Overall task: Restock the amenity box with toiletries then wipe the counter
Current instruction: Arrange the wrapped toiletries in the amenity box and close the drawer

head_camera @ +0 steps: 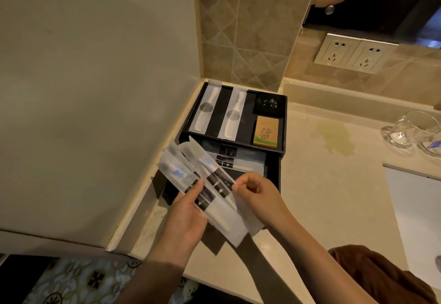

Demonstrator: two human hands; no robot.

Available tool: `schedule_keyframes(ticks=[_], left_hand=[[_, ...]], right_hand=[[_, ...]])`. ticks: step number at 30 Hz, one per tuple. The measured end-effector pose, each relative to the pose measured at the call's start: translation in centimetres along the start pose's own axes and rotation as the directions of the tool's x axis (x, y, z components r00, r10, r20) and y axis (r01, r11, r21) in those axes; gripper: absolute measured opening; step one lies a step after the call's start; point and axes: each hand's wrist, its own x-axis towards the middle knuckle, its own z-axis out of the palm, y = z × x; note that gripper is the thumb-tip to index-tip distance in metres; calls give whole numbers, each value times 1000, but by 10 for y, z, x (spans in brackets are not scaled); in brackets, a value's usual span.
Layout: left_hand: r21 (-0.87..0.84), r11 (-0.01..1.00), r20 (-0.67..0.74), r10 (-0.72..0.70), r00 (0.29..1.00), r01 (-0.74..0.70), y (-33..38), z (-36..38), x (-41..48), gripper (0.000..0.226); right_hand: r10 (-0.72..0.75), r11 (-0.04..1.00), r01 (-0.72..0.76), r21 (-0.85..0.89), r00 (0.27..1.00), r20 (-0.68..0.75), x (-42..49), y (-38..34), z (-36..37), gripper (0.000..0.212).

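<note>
frosted plastic toothbrush packets (pixel 224 220) gripped in left hand (pixel 188 217), right hand (pixel 260 191) pinching one; restocking step, probably next into black square amenity box (pixel 218 110) just beyond.

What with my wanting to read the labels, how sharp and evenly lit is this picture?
Head view: dim, warm light; the packets held by the left hand and right hand are soft, print unreadable; the glasses glint; the wide lens skews the sockets.

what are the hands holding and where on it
A fan of wrapped toothbrush packets: the left hand grips their lower half, thumb on top; the right hand pinches one packet's right edge.
</note>
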Motion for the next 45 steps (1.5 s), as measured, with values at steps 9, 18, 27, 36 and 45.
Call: schedule_keyframes(ticks=[9,18,27,36,45], left_hand=[[-2,1000,32,31,999,-31,4,-4,-4,27],[2,1000,-2,16,1000,-16,6,-6,-10,37],[23,1000,-102,-8,995,10,9,-7,-6,24],[4,1000,-147,-3,989,4,4,-15,-8,27],[-101,995,-163,-24,986,8,12,-44,-16,24]], right_hand=[[25,988,-15,-151,998,61,11,4,-28,13],[-61,998,55,28,931,360,9,-11,-47,17],[79,975,23,-220,894,442,6,-5,-57,14],[28,994,-36,101,997,76,0,0,-66,8],[119,981,-84,177,973,-199,14,18,-58,9]])
